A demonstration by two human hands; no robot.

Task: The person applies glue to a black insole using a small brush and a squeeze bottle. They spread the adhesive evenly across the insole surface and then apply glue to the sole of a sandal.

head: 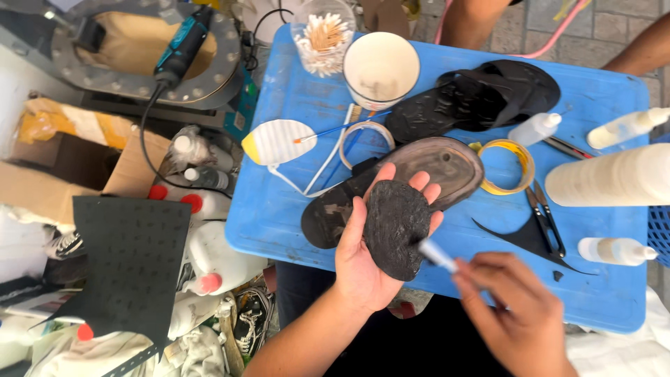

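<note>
My left hand (363, 255) lies palm up and carries a black rubber sole piece (396, 227) flat on its fingers. My right hand (513, 314) pinches a small white applicator (437, 254), its tip touching the lower right edge of that piece. Just behind, on the blue table (279, 216), lies a dark sandal sole (419, 174), partly hidden by my left hand.
A black sandal (481, 98), a white cup (381, 68), a jar of cotton swabs (322, 38), tape rolls (508, 167), scissors (544, 218), glue bottles (615, 250) and a thin brush (335, 130) lie on the table. Bottles and a black rubber sheet (129, 265) crowd the floor left.
</note>
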